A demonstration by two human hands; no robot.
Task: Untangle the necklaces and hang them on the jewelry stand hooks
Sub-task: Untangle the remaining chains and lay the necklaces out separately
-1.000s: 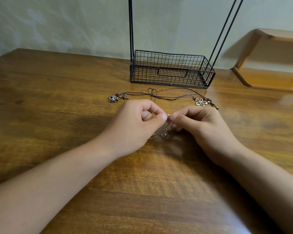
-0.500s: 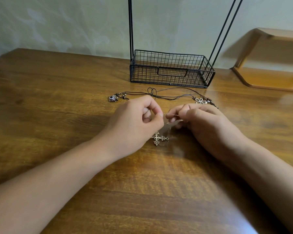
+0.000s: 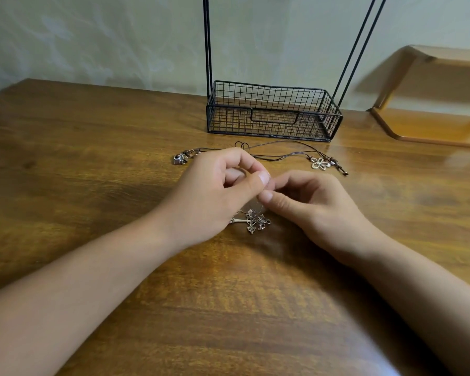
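Left hand (image 3: 217, 191) and right hand (image 3: 307, 202) both pinch thin silver chain; ornate silver cross pendant (image 3: 253, 222) hangs directly below fingertips, on table.

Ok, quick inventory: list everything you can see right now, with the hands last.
wire basket: 1, black, back of table, base of the stand
stand rods: black uprights rising out of view; hooks not visible
cord necklaces: dark tangled cords, before the basket
flower pendant: 1, pale, right cord end
bead charm: 1, silver, left cord end
cross pendants: silver cluster, below the hands
table: 1, brown wood
left hand: pinching fine chain
right hand: pinching fine chain
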